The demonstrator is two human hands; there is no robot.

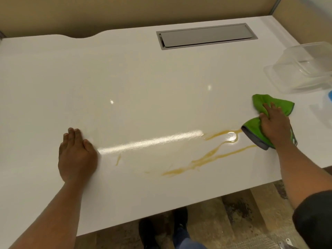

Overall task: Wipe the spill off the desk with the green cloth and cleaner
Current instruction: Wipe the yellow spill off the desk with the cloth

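Observation:
A brownish-yellow spill lies in thin streaks across the front right of the white desk, with a small puddle at its right end. My right hand presses flat on the crumpled green cloth with a grey edge, just right of the puddle. My left hand rests flat on the desk at the front left, fingers together, holding nothing. At the right edge of the view a bit of blue and white shows, too cut off to tell what it is.
A clear plastic container stands at the right behind the cloth. A grey cable hatch is set into the desk near the back. Beige partition walls close the back and right. The desk's front edge runs over the floor and my shoes.

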